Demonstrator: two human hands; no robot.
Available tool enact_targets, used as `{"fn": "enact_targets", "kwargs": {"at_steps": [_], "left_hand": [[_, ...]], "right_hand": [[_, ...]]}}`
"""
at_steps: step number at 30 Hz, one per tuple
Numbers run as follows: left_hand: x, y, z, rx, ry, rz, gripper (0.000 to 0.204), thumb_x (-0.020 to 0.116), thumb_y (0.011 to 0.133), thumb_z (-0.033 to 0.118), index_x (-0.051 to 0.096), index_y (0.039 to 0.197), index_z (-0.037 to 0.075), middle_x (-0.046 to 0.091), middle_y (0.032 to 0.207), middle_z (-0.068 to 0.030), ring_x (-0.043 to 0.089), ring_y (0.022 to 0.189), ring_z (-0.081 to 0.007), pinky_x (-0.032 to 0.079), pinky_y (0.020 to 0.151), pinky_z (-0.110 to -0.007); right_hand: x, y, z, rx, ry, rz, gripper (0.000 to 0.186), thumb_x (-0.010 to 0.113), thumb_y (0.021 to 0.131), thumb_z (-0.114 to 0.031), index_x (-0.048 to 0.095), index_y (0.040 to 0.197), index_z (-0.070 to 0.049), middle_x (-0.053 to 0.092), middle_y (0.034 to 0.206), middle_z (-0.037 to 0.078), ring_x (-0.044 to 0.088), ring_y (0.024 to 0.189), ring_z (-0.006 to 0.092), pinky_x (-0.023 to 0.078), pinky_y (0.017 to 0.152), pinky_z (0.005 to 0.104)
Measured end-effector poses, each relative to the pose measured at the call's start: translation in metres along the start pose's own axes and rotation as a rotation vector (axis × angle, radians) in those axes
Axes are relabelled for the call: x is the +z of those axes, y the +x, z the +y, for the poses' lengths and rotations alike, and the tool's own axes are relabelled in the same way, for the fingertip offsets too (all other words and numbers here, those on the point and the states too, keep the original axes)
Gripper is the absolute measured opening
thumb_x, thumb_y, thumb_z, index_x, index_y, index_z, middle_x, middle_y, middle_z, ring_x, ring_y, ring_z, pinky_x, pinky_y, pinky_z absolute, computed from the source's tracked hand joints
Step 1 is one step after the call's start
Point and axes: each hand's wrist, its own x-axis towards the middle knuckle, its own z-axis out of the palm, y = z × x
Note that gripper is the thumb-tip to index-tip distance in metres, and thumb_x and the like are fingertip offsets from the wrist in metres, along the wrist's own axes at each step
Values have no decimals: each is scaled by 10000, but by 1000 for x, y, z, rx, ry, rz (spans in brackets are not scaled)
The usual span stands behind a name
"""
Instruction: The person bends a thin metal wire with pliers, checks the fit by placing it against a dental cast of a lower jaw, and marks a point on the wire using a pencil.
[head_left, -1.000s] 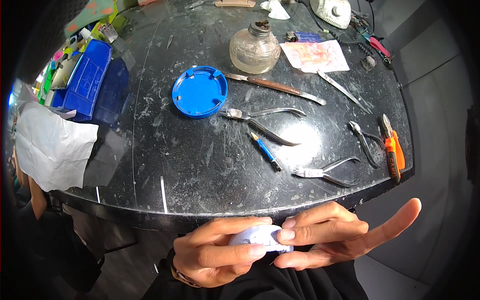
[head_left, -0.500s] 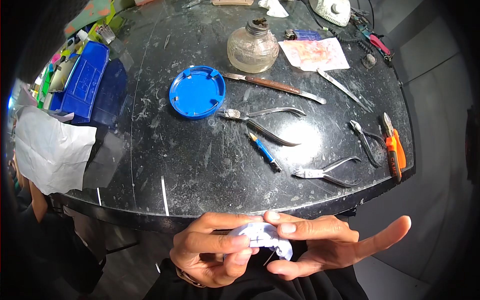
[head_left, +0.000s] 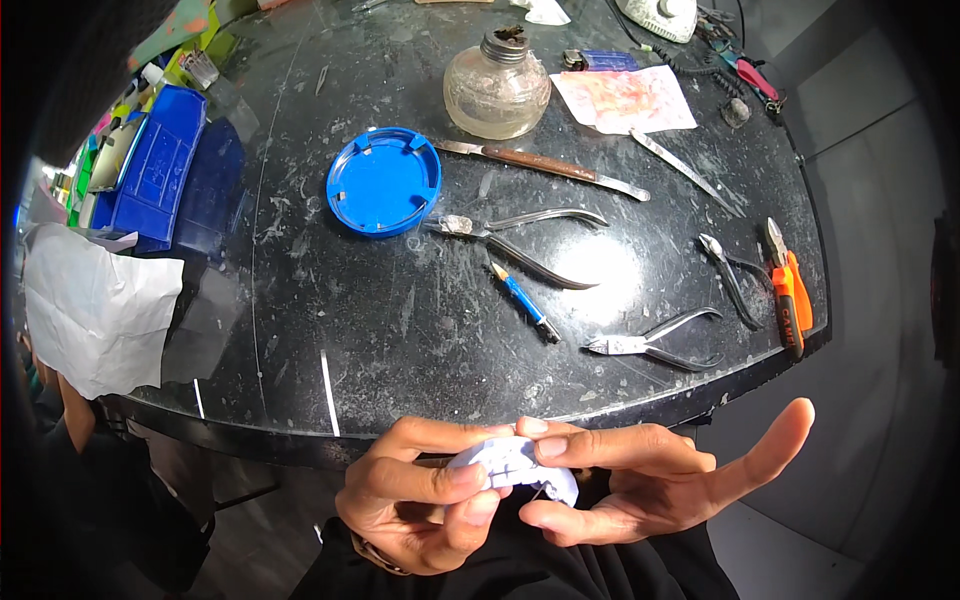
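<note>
Both hands hold a pale lavender, arch-shaped dental cast (head_left: 510, 460) just below the bench's front edge. My left hand (head_left: 410, 490) grips its left part with fingers and thumb. My right hand (head_left: 650, 480) presses fingertips on the top and right part, thumb low beside it, one finger stretched out to the right. A thin wire (head_left: 539, 495) shows at the cast's underside; what it attaches to is unclear. Nearest on the bench lie a blue pencil (head_left: 525, 305) and steel pliers (head_left: 635, 345).
The black bench (head_left: 280, 350) carries more pliers (head_left: 730, 280), orange-handled cutters (head_left: 785, 290), wax knives (head_left: 540, 165), a blue round lid (head_left: 383, 182), glass burner (head_left: 495, 95), stained paper (head_left: 625, 100), blue bins (head_left: 160, 170) and white paper (head_left: 100, 310). Another person's arm (head_left: 75, 415) is at left.
Both hands and the cast have shifted slightly leftward. The cast has tilted to show more of its toothed arch, and my fingers have moved a little on it.
</note>
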Motion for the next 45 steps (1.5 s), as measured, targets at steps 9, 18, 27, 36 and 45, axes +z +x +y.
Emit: {"fn": "enact_targets", "kwargs": {"at_steps": [9,18,27,36,45], "left_hand": [[2,-2,3,-43,23,50,189,555,804,112,435,926,32,512,845,-231,550,537,-102,493,482,-172],[-7,2,1,62,9,-74,191,533,798,65,432,947,-1,510,882,-275,591,710,-177,540,625,-244],[-18,12,8,76,51,-245,256,583,744,25,446,957,-9,529,836,-274,607,675,-195,543,579,-243],[-16,6,4,33,-90,-95,280,684,662,-7,587,924,-26,584,844,-245,641,695,-246,546,610,-256],[-19,11,20,-268,-204,-102,433,521,676,-58,479,1092,-168,632,739,-214,626,717,-166,488,659,-218]], "right_hand": [[-3,4,0,57,14,-99,721,694,618,68,228,1162,144,578,928,299,635,820,267,549,629,267],[-6,12,-6,163,-41,-214,514,660,624,128,388,1056,192,581,931,300,639,797,286,546,657,291],[7,1,-9,150,50,30,323,630,612,202,494,904,189,606,885,264,644,727,320,536,719,361],[-6,10,-8,105,-52,-224,388,646,632,145,434,952,197,615,814,190,641,736,320,551,691,350],[-7,7,-13,183,-219,-293,294,672,672,82,502,908,124,625,806,180,640,775,310,554,652,312]]}}
